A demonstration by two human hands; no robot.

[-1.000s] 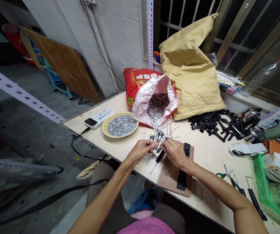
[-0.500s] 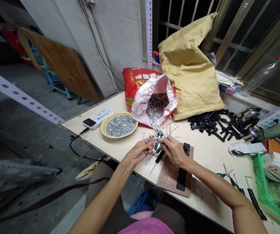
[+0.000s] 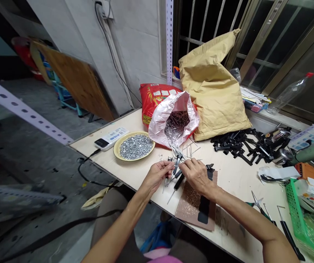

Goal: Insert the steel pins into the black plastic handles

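Note:
My left hand [image 3: 159, 176] is closed in a pinch, with a thin metal rod [image 3: 176, 166] showing at its fingertips. Facing it, my right hand [image 3: 197, 176] has its fingers pressed together; what they grip is hidden. Between both sets of fingertips is a black T-shaped plastic piece [image 3: 177, 159], which I cannot tell is held or lying there. Beneath the hands, a black-handled tool with a thin shaft [image 3: 177, 183] lies among loose metal rods. Under my right wrist sits a brown board [image 3: 189, 204] with pale specks and a black strip [image 3: 203, 210].
A yellow plate [image 3: 116, 152] of small metal pieces stands left of an open red bag [image 3: 157, 95] of rods. Behind is a tan sack [image 3: 214, 98]. Black plastic parts [image 3: 235, 142] are heaped at right, near pliers [image 3: 257, 202] and a green basket [image 3: 292, 204].
The view has tilted up slightly, so the table things sit lower in the picture. Both hands stay close together around the same spot, with only slight finger movement.

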